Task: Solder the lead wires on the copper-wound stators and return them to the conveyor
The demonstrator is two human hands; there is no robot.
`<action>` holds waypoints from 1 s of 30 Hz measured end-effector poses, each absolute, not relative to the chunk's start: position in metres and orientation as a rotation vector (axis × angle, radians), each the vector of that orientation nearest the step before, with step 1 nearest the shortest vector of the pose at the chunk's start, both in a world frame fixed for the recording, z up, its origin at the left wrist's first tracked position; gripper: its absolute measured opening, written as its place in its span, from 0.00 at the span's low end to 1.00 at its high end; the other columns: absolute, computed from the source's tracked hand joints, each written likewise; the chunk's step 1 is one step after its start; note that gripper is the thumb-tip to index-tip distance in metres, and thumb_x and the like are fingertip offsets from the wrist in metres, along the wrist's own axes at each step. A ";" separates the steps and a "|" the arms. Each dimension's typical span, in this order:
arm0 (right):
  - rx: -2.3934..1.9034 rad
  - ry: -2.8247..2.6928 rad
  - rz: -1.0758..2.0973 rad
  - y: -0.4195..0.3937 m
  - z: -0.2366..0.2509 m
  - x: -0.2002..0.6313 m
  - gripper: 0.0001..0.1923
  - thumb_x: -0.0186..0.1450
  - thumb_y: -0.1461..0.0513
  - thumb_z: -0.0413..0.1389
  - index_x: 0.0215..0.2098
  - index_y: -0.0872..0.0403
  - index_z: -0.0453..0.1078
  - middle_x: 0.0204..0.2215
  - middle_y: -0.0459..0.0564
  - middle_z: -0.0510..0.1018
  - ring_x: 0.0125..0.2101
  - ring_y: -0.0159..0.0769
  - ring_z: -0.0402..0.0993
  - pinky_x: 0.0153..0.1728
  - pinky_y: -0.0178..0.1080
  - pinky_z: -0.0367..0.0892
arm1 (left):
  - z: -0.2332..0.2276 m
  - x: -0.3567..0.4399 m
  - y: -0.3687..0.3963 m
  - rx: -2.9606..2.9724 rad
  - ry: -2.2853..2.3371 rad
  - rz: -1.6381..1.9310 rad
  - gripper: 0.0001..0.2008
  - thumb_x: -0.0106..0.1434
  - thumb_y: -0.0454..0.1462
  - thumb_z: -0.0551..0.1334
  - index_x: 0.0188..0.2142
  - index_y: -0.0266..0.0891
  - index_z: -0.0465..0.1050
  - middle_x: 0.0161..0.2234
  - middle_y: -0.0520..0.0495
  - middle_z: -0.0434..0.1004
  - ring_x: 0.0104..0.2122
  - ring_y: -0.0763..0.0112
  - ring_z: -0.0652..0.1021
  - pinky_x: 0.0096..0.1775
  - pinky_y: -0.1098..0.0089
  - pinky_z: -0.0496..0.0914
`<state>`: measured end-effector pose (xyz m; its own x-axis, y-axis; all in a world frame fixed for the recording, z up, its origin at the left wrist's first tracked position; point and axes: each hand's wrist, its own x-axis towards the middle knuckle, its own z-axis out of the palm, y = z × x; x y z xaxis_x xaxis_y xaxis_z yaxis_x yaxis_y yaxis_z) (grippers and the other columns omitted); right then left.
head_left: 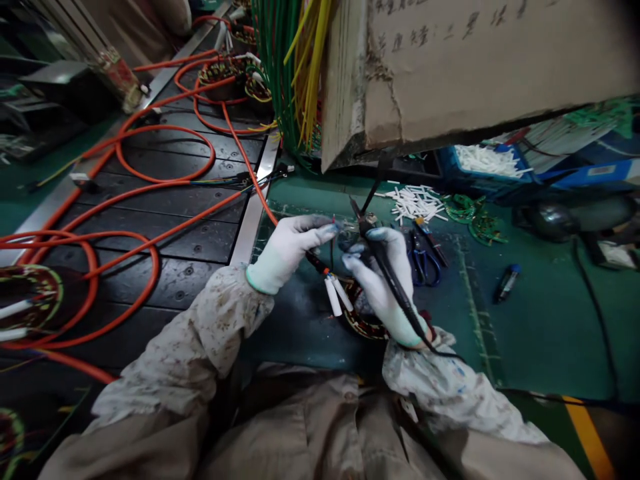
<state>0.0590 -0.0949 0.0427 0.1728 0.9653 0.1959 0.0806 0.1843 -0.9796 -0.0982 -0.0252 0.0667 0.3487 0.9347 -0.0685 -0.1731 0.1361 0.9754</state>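
My left hand (295, 250), in a white glove, is closed, with thumb and forefinger pinched on a thin wire (333, 219) whose red end shows. My gloved right hand (387, 280) is wrapped around a black corded soldering iron (383, 257), its pointed end tilted up and left. A cable with a black sheath (316, 261) comes out below my left hand, beside two white sleeves (333, 297). Under my right hand lies a wound motor stator (367, 325), partly hidden by the hand. The fingertips' finer contents are blurred.
Orange cables (165, 180) and several stators (30, 297) lie on the conveyor at left. A cardboard box (480, 67) overhangs the bench beside green and yellow wires (280, 73). White tubes (415, 203), blue-handled pliers (424, 263) and a marker (507, 283) lie at right.
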 end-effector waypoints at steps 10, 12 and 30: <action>-1.203 -1.165 0.767 -0.085 0.069 0.067 0.21 0.56 0.61 0.67 0.41 0.47 0.62 0.29 0.39 0.68 0.29 0.31 0.70 0.33 0.37 0.72 | 0.065 -0.099 -0.028 1.305 0.780 0.717 0.23 0.52 0.47 0.73 0.43 0.34 0.79 0.37 0.45 0.82 0.36 0.67 0.79 0.39 0.70 0.73; -1.178 -1.175 0.762 -0.083 0.070 0.074 0.21 0.57 0.59 0.67 0.42 0.46 0.61 0.29 0.39 0.67 0.30 0.32 0.70 0.34 0.38 0.73 | 0.066 -0.095 -0.035 1.403 0.746 0.628 0.18 0.54 0.46 0.71 0.37 0.33 0.79 0.32 0.46 0.81 0.33 0.67 0.78 0.37 0.71 0.72; -1.035 -0.981 0.715 -0.079 0.057 0.075 0.18 0.66 0.56 0.60 0.51 0.45 0.61 0.46 0.47 0.77 0.40 0.35 0.78 0.44 0.44 0.77 | 0.063 -0.077 -0.055 1.191 0.909 0.768 0.19 0.55 0.43 0.66 0.41 0.31 0.76 0.19 0.54 0.68 0.18 0.78 0.66 0.21 0.77 0.58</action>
